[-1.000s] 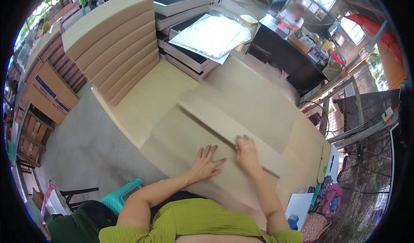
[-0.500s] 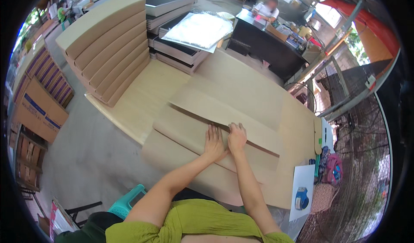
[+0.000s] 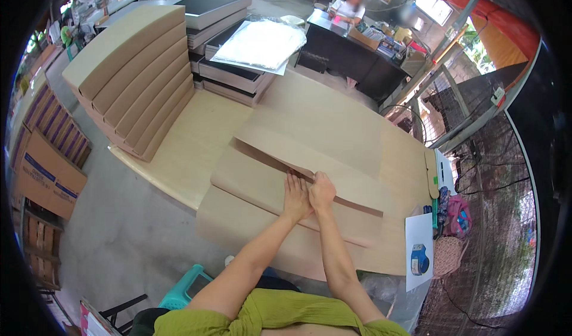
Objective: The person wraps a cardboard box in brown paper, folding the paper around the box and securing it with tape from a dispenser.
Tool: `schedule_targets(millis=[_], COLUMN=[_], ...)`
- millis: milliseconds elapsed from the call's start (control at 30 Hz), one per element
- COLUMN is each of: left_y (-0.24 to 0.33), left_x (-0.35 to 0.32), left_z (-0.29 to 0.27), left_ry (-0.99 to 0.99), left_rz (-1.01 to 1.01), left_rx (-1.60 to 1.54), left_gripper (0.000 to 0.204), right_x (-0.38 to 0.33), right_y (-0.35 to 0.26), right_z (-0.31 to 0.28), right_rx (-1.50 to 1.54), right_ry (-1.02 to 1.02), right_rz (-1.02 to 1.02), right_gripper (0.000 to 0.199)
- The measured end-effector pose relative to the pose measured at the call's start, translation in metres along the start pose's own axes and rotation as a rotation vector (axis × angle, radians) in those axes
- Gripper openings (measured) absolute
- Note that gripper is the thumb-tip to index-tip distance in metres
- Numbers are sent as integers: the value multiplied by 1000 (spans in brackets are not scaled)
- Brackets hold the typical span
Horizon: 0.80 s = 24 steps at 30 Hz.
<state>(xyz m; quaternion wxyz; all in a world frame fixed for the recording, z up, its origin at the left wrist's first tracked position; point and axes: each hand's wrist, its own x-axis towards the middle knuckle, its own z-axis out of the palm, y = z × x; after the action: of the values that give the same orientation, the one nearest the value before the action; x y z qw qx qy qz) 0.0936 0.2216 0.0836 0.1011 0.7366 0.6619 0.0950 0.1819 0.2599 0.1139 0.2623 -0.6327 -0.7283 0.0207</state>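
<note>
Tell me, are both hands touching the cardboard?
Touching. The head view shows the left hand and right hand pressed flat on the cardboard, side by side.

A light wooden table (image 3: pixel 190 151) is shown, covered just under the fingers (image 3: pixel 296 184) by a folded cardboard sheet (image 3: pixel 268 187); stacked cardboard boxes (image 3: pixel 128 79) are seen far beyond the fingertips, leftward.
</note>
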Motion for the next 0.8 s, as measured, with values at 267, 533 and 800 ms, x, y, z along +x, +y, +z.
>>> schedule_targets(millis=[267,533,800], left_y=[-9,9,-51], left_x=[5,2,25], left_z=[-3,-1,-11], left_ry=[42,34,-202], left_rz=[-22,25,241], left_rx=[-45,1,-174], left_gripper=[89,83,68], right_x=[7,-4,-35], right_y=[-17,2,20], right_z=[-9,-12,19], right_rx=[13,12,28], right_ry=[-18,55,44], right_rz=[47,21,9], right_gripper=[12,12,11])
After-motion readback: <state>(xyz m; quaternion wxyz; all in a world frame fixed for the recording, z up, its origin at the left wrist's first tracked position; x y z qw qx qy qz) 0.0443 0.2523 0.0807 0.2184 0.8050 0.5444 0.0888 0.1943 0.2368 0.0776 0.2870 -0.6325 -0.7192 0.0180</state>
